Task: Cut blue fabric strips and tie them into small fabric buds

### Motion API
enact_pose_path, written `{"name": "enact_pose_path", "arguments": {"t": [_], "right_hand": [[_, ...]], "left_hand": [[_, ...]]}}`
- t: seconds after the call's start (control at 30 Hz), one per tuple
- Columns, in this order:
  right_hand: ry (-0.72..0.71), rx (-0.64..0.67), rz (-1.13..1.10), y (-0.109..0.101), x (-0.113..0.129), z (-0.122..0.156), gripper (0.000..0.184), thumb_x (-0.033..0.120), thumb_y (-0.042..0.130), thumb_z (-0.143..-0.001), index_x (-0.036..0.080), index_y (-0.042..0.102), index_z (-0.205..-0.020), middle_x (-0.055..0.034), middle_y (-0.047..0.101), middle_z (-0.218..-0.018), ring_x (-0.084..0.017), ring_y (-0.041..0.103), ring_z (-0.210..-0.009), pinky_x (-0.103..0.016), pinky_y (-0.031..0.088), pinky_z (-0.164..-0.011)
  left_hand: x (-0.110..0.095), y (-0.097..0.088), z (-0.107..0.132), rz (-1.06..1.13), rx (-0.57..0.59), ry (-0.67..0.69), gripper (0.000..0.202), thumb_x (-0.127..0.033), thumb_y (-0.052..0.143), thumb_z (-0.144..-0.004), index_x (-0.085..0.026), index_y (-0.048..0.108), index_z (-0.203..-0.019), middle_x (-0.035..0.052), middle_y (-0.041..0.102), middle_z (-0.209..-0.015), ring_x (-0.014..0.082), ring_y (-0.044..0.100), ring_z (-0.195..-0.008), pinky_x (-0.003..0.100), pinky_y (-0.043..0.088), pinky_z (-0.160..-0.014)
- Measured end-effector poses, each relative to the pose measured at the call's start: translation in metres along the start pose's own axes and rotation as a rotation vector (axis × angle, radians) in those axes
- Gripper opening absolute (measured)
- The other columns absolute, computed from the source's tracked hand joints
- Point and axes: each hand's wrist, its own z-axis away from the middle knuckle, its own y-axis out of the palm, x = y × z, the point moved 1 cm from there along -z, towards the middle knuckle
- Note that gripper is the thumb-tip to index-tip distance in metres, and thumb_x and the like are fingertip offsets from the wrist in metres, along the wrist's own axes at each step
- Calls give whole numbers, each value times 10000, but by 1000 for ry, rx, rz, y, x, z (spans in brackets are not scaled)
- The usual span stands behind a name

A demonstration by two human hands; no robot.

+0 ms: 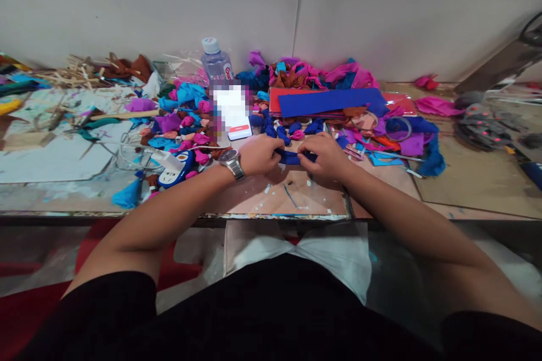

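Note:
Both my hands meet at the middle of the worktable (474, 180). My left hand (259, 155), with a metal wristwatch (232, 163) on its wrist, and my right hand (324, 157) are each closed on an end of a small rolled piece of dark blue fabric (292, 157), which spans the gap between them just above the table. Several finished little blue rolls (283, 134) lie right behind my hands. A flat sheet of blue felt (328, 101) lies further back on a red sheet.
A phone (232, 110) stands propped behind my left hand, with a water bottle (215, 62) behind it. Piles of pink, purple, cyan and brown fabric scraps cover the back. A blue and white power strip (173, 169) is at left. Dark netting (483, 124) at right.

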Motion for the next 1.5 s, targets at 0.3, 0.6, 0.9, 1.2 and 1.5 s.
{"name": "enact_pose_path", "arguments": {"t": [0.3, 0.6, 0.9, 1.2, 1.5], "right_hand": [[10, -47, -27, 0, 0, 0, 83, 265, 629, -939, 230, 661, -871, -42, 770, -847, -243, 665, -809, -411, 389, -884], [-18, -62, -38, 2, -1, 1, 92, 264, 627, -953, 235, 664, -874, -39, 776, -857, -243, 698, -833, -411, 420, -893], [9, 26, -43, 1, 6, 0, 112, 273, 625, -1019, 230, 713, -963, -63, 808, -967, -277, 722, -955, -424, 427, -916], [-8, 53, -70, 0, 13, 0, 116, 269, 648, -1018, 230, 744, -1069, -83, 837, -1083, -306, 741, -1053, -468, 448, -977], [-43, -8, -60, -1, 15, 0, 108, 269, 655, -1031, 246, 760, -1048, -59, 849, -1040, -285, 752, -1029, -466, 456, -978]], "left_hand": [[4, -6, -3, -69, 54, -90, 387, -247, 476, -944, -210, 842, -1066, 120, 807, -936, 284, 748, -854, 379, 477, -724], [1, -7, -3, -92, 95, -113, 399, -239, 449, -971, -217, 840, -1043, 119, 802, -945, 293, 753, -881, 380, 480, -738], [-7, -5, 2, -2, 49, -3, 383, -367, 459, -1003, -188, 798, -1014, 122, 792, -910, 273, 731, -828, 364, 415, -692], [-15, -4, 4, 254, 72, 138, 322, -335, 519, -965, -173, 784, -879, 69, 775, -776, 186, 656, -677, 325, 368, -647], [-12, -6, 4, 493, 141, 72, 290, -300, 557, -952, -151, 787, -859, 36, 780, -763, 145, 645, -654, 272, 421, -642]]}}
